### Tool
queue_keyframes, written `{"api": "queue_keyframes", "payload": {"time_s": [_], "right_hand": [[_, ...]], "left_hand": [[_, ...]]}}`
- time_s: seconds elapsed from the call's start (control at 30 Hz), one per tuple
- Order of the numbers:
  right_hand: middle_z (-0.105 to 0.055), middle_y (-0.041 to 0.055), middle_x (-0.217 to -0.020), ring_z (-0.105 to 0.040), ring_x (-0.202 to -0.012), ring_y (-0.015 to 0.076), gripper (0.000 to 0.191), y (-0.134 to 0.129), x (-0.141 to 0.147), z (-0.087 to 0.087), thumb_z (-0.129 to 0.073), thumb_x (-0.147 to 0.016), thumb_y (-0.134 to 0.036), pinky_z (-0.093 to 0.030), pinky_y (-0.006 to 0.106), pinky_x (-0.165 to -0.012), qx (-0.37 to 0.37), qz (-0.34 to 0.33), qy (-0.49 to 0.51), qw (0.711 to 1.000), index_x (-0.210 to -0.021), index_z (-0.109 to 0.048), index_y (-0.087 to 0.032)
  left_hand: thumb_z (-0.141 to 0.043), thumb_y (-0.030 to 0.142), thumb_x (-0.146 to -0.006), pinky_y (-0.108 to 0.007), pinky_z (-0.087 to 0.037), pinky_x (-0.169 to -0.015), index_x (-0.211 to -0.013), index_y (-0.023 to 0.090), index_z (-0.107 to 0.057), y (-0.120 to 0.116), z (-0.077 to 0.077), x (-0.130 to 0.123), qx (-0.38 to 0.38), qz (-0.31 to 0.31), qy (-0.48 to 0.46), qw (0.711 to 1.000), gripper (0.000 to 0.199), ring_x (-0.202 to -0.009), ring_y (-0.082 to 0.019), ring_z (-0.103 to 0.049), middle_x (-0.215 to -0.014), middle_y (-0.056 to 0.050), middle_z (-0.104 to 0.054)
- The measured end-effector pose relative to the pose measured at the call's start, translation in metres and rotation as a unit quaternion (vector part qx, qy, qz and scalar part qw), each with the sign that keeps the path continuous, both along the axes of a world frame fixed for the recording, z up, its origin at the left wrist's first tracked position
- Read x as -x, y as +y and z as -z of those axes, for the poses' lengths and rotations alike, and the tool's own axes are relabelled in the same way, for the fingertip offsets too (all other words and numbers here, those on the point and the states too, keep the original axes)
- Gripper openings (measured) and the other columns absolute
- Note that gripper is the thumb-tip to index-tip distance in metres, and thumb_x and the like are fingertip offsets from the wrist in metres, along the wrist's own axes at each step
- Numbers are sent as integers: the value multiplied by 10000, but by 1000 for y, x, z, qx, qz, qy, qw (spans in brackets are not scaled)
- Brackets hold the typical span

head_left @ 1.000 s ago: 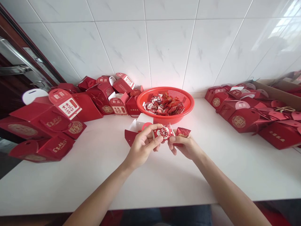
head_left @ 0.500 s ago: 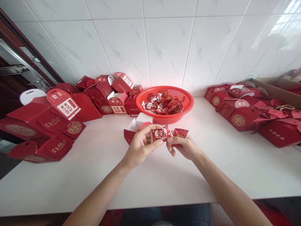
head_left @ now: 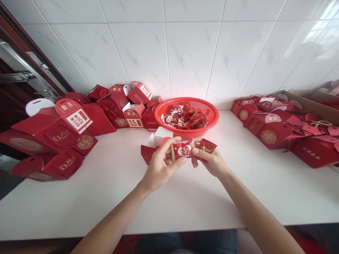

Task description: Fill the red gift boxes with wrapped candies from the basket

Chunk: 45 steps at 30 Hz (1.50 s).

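Between my left hand (head_left: 160, 163) and my right hand (head_left: 212, 160) is a red and white candy packet (head_left: 183, 150) printed with a double-happiness sign. My left fingers and thumb grip its left side, and my right thumb presses on its right end. A second packet, dark red with a brownish patch (head_left: 207, 145), is also held in my right hand. Just behind my left hand stands an open red gift box (head_left: 147, 154), partly hidden by my fingers. Beyond it sits a red plastic basket (head_left: 197, 133) holding many wrapped candies (head_left: 185, 116).
Red gift boxes (head_left: 45, 130) are piled at the left, reaching back to the tiled wall (head_left: 193, 53). More red boxes (head_left: 275, 130) lie at the right, beside a cardboard carton (head_left: 312, 104). A door handle (head_left: 23, 60) is at far left. Everything rests on a white table (head_left: 185, 204).
Both hands still hold the packets. My right hand has shifted slightly, and its second packet has turned so more of its face shows. The view has moved a little.
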State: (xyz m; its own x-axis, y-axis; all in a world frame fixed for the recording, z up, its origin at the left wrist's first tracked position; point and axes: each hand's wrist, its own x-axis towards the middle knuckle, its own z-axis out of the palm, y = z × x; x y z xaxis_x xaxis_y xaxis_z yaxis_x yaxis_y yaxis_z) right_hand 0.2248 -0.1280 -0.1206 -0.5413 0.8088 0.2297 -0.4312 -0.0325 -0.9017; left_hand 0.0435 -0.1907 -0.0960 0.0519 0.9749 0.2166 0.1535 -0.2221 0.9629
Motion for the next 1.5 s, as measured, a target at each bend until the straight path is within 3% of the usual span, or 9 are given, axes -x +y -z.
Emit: {"api": "queue_keyframes", "payload": {"time_s": [0.2,0.37,0.5,0.7,0.93,1.1,1.3,1.4,1.5], "right_hand": [[-674,-5,-740,-595,-553,122,206,-1,1,1,-786,-791,-324,-479,264,-517,-29,32,-6,999,-900,-668,-194],[-663,-9,-727,-584,-576,123,225,-2,0,1,-787,-797,-347,-484,267,-530,-49,46,-15,998,-946,-696,-206],[-647,-16,-675,-567,-556,113,163,-4,-1,-2,-783,-808,-318,-474,261,-527,-71,52,-32,996,-903,-715,-204],[-665,-7,-735,-558,-609,115,129,-6,1,-2,-792,-802,-291,-482,265,-561,-87,90,-25,992,-892,-734,-220],[-720,19,-871,-619,-723,145,127,-9,4,-4,-793,-797,-329,-490,266,-597,-86,87,14,992,-837,-716,-236],[-724,25,-893,-647,-767,157,111,-7,1,-5,-784,-806,-311,-500,274,-623,-85,74,27,993,-848,-713,-236],[-730,33,-1044,-691,-910,204,115,-2,-8,-6,-803,-778,-242,-573,371,-792,-99,86,16,991,-876,-749,-265],[-728,39,-1109,-689,-984,224,141,-3,-9,-8,-795,-777,-214,-572,404,-845,-114,59,2,992,-900,-764,-275],[-708,38,-1185,-667,-1035,215,259,-4,-8,-9,-780,-771,-178,-552,372,-868,-116,69,-14,991,-1003,-772,-293]], "left_hand": [[-658,451,-886,-265,-524,-635,-1232,217,-603,0,2,0,-14,-20,18,1000,421,-698,-164,-655,-758,-1,-646],[-659,409,-894,-252,-519,-633,-1118,222,-681,-1,3,-1,-45,-5,63,997,293,-726,-152,-632,-853,-20,-680],[-672,387,-887,-236,-507,-613,-1046,223,-729,-2,1,-4,-72,-23,73,994,235,-655,-124,-599,-782,-3,-683],[-708,402,-858,-319,-564,-762,-965,203,-764,-2,0,-7,-70,-58,25,995,233,-822,-204,-684,-854,-49,-722],[-682,336,-895,-296,-561,-780,-926,224,-762,-6,1,-12,-101,-36,-21,994,142,-837,-173,-653,-884,-41,-684],[-687,367,-887,-319,-575,-805,-939,205,-750,-4,0,-12,-92,-35,-31,995,182,-883,-200,-681,-904,-56,-703],[-675,503,-864,-354,-605,-764,-1184,194,-666,-1,-2,-8,-4,-39,-37,999,445,-778,-199,-726,-1025,-69,-709],[-684,485,-855,-372,-611,-787,-1144,174,-680,-2,-5,-7,8,-27,-64,998,425,-780,-209,-733,-1049,-84,-721],[-746,387,-811,-350,-604,-823,-1104,180,-701,-3,-7,-7,-21,-40,-82,996,362,-929,-231,-719,-1102,-82,-718]]}}
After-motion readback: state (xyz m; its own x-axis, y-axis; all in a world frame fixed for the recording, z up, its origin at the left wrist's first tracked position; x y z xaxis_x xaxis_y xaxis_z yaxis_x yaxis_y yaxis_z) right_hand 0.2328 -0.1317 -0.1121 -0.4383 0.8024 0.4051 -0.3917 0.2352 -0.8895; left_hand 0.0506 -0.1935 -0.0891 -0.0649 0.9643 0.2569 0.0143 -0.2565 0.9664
